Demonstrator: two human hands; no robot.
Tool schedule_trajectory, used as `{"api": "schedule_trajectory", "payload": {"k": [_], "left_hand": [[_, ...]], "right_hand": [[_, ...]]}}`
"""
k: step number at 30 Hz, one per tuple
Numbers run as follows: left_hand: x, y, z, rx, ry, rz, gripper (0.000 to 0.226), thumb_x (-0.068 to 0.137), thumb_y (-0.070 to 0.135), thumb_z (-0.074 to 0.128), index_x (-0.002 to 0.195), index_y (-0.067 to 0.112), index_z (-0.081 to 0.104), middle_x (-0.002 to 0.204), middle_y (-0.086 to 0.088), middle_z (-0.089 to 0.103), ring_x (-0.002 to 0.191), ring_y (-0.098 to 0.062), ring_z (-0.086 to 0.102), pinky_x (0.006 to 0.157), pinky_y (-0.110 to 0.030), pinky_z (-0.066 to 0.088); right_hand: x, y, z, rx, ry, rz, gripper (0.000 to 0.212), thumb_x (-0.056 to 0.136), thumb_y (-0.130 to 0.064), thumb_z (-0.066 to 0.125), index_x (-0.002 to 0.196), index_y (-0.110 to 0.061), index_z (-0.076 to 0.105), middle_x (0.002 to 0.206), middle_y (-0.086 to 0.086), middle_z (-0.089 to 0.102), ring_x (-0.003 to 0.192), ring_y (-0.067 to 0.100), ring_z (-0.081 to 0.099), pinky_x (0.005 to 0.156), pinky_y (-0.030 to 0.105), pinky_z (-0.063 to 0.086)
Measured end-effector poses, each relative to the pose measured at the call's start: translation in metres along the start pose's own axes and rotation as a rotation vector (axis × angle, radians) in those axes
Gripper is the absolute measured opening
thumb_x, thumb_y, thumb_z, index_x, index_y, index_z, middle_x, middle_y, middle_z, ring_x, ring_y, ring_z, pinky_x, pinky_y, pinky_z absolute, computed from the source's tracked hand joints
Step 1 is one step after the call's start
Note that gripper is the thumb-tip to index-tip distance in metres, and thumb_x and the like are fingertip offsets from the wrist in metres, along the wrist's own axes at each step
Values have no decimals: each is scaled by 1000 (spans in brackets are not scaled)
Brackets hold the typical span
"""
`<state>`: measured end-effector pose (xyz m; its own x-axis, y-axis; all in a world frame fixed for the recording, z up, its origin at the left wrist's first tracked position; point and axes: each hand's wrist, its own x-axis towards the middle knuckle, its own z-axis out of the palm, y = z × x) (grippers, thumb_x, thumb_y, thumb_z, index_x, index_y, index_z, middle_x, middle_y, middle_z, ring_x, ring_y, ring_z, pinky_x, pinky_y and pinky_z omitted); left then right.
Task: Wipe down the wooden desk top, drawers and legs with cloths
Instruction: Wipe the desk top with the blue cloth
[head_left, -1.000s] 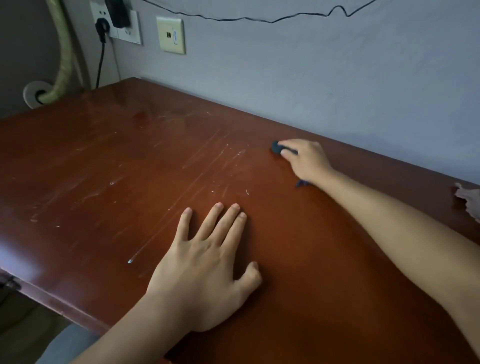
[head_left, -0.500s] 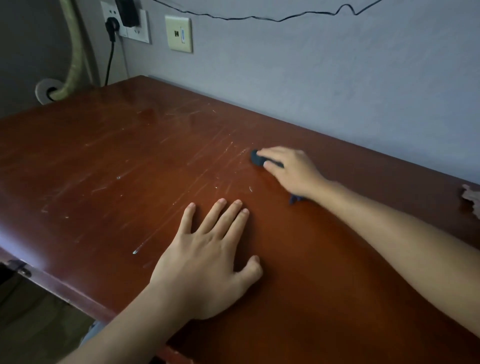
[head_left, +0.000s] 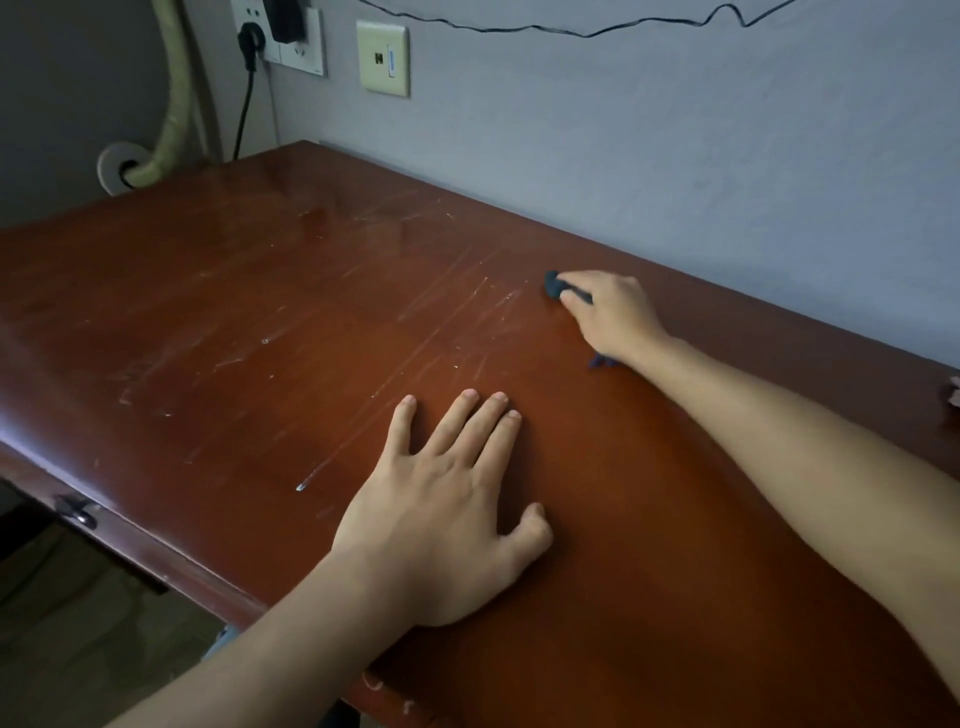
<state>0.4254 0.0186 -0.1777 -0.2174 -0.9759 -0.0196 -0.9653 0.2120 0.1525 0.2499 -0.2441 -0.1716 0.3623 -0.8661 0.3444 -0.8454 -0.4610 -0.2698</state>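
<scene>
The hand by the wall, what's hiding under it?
A small dark blue cloth lies under the right hand, pressed on the reddish-brown wooden desk top. Only two bits peek out, at the fingertips and by the wrist; the middle is covered.

One wooden desk (head_left: 218, 322) carries two hands: the left hand (head_left: 441, 514) near its front edge and the right hand (head_left: 613, 317) toward its back edge, with one dark cloth (head_left: 556, 285) under the right hand and one small crumpled scrap (head_left: 954, 396) at the desk's far right. On the wall behind the desk are two plates, one socket plate (head_left: 280, 39) and one cream plate (head_left: 383, 58), plus one thin black wire (head_left: 587, 32). Beyond the desk's left corner is one pale hose (head_left: 174, 98), and one dark drawer handle (head_left: 78, 512) shows below its front edge.
</scene>
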Motion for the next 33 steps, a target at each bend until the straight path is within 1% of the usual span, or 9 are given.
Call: {"api": "schedule_trajectory", "payload": {"k": [8, 11, 14, 16, 18, 22, 25, 28, 33], "left_hand": [[0, -2, -3, -105, 74, 4, 80, 99, 67, 23, 166, 26, 10, 173, 11, 0, 158, -9, -10, 128, -52, -6], [-5, -1, -2, -121, 166, 14, 66, 98, 52, 29, 155, 21, 45, 164, 3, 37, 155, -17, 27, 127, -50, 21], [-10, -1, 9, -105, 362, 76, 44, 90, 34, 39, 96, 15, 78, 107, -3, 76, 103, -24, 72, 80, -42, 63], [-17, -2, 8, -79, 423, 85, 31, 88, 26, 44, 70, 15, 67, 80, -1, 69, 74, -24, 70, 50, -37, 55], [-26, -7, 5, -55, 427, 112, 27, 88, 23, 45, 69, 16, 64, 75, 0, 63, 65, -23, 64, 45, -36, 49], [-45, -29, 8, 11, 336, 178, 41, 92, 35, 41, 111, 24, 75, 118, 1, 71, 108, -23, 68, 85, -44, 59], [-53, -35, 1, -50, 142, 149, 63, 98, 51, 20, 157, 37, 40, 166, 8, 33, 156, -18, 26, 125, -52, 25], [-50, -31, 4, -65, 71, 119, 72, 95, 57, 6, 165, 39, 6, 172, 12, -3, 158, -11, -11, 128, -48, -7], [-50, -33, 5, -138, 152, 128, 69, 97, 55, 19, 163, 35, 24, 171, 11, 14, 159, -10, 2, 129, -45, 2]], "right_hand": [[36, -28, 15, -10, -50, -3, 36, 105, -28, 53, 139, -22, 64, 143, 0, 61, 133, 25, 54, 109, 32, 41], [-20, -47, 4, 73, -93, -126, 34, 102, -24, 59, 135, -23, 67, 141, -2, 63, 132, 19, 56, 111, 27, 37], [-91, -68, -8, 163, -112, -238, 34, 98, -21, 64, 132, -20, 70, 138, 1, 65, 132, 17, 56, 118, 29, 34], [-137, -79, -18, 221, -133, -296, 36, 95, -21, 66, 131, -18, 70, 137, 0, 65, 132, 12, 56, 120, 28, 33], [-168, -84, -28, 243, -157, -342, 38, 95, -15, 70, 133, -17, 68, 139, -1, 64, 134, 9, 54, 120, 25, 32], [-171, -75, -30, 209, -167, -331, 39, 98, -15, 68, 136, -19, 66, 141, -2, 62, 137, 9, 52, 120, 28, 33], [-133, -65, -17, 123, -92, -188, 36, 100, -20, 64, 136, -19, 66, 140, 0, 63, 135, 14, 54, 119, 35, 37], [-74, -58, -4, -8, -42, -38, 36, 104, -28, 54, 138, -20, 64, 142, -2, 62, 133, 20, 55, 113, 32, 40], [11, -69, 23, -22, -46, 72, 39, 107, -33, 47, 143, -23, 59, 145, -1, 59, 134, 26, 54, 110, 35, 42]]}}
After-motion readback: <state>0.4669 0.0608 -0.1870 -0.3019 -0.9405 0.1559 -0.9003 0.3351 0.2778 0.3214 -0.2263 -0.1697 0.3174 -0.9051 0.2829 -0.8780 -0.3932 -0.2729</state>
